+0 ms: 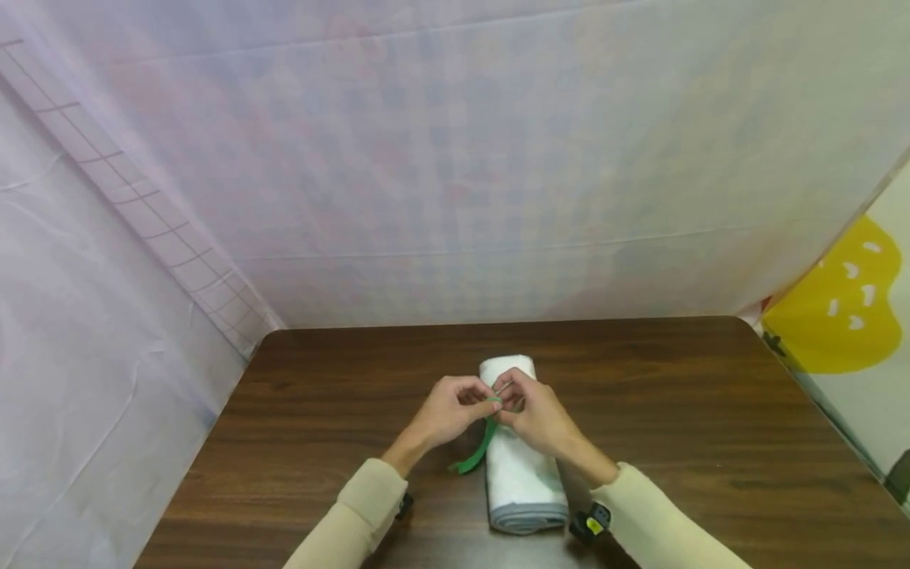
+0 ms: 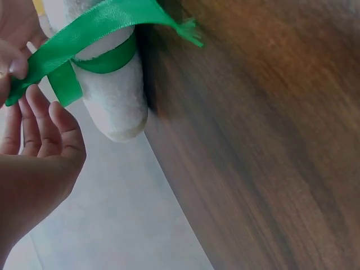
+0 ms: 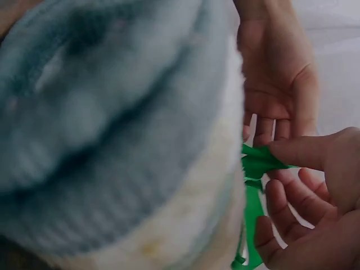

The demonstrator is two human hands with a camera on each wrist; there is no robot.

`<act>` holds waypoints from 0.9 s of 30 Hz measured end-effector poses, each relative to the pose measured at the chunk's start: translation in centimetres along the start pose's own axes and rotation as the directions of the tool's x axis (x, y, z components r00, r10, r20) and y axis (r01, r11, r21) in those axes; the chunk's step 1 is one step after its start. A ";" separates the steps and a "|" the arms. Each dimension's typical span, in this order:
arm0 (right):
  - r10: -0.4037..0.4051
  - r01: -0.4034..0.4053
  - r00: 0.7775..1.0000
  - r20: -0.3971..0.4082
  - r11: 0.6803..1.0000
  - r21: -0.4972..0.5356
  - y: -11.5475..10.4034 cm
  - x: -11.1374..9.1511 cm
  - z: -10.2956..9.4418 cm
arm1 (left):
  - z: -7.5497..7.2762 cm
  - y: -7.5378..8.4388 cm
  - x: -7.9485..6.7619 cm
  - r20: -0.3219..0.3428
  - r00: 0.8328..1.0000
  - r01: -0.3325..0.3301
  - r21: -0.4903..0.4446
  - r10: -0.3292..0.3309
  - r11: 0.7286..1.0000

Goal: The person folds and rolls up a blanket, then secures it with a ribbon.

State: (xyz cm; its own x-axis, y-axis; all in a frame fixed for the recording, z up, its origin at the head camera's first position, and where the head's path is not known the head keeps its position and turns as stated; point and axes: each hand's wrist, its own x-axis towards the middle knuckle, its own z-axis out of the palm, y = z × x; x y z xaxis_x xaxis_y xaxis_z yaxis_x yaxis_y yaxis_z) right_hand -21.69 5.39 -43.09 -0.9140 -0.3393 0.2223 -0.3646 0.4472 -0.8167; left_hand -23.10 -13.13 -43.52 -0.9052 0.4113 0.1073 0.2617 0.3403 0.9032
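Observation:
A rolled white towel point(image 1: 524, 474) with a grey-blue underside lies lengthwise on the table, its spiral end toward me. A green ribbon point(image 2: 107, 23) loops round it, and a loose tail with a frayed tip hangs over the left side. My left hand point(image 1: 444, 412) pinches the ribbon between thumb and fingers just above the roll. Meeting it fingertip to fingertip, my right hand point(image 1: 538, 412) pinches the ribbon too, its thumb pressed on a bunched part in the right wrist view. The ribbon between the fingers is partly hidden.
The brown wooden table point(image 1: 320, 379) extends to both sides of the roll. Pale patterned cloth point(image 1: 455, 174) hangs behind its far edge, and whitish cloth point(image 1: 85, 379) covers the left side. A yellow shape point(image 1: 839, 308) shows on the right wall.

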 end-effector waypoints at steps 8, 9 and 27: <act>0.043 -0.042 0.999 -0.031 0.998 0.037 0.4 0.0 -0.1 | 0.0 -0.2 0.6 -0.093 0.994 0.063 -0.035 -0.066 0.997; 0.046 -0.045 0.998 -0.032 0.998 0.041 0.4 0.0 -0.1 | 0.1 -0.1 0.8 -0.122 0.989 0.078 -0.025 -0.081 0.997; 0.001 -0.001 1.000 -0.022 1.000 0.017 0.6 -0.2 -0.6 | 1.4 -0.9 3.0 -0.157 0.956 0.245 -0.038 -0.248 0.969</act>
State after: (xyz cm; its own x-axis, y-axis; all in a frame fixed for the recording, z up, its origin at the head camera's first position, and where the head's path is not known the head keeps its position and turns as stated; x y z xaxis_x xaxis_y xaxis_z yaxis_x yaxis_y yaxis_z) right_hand -21.83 6.24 -43.27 -0.9181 -0.3207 0.2328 -0.3608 0.4337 -0.8257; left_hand -25.60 -11.01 -44.58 -0.9829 0.1756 -0.0559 0.0190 0.3981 0.9171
